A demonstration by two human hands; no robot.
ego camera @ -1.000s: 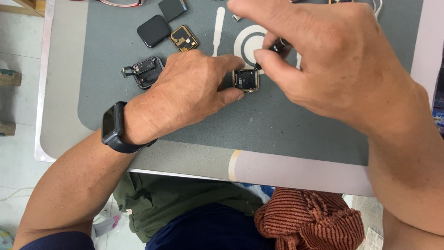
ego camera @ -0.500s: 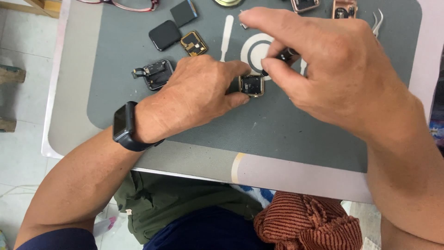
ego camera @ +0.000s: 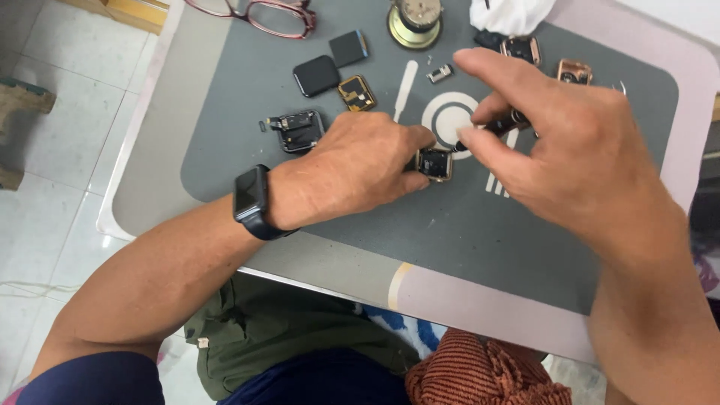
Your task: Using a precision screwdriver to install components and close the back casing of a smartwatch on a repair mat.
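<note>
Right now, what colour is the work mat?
Dark grey mat, seen best in the head view.

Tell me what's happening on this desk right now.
A person is working on a small opened watch case on a grey mat. The left hand pins the case down while the right hand holds a thin dark tool with its tip at the case. Other watch parts, a white pry stick and glasses lie nearby.

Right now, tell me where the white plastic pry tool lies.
Head view: the white pry tool lies on the grey mat, between the gold-framed square part and the white ring mark.
</note>
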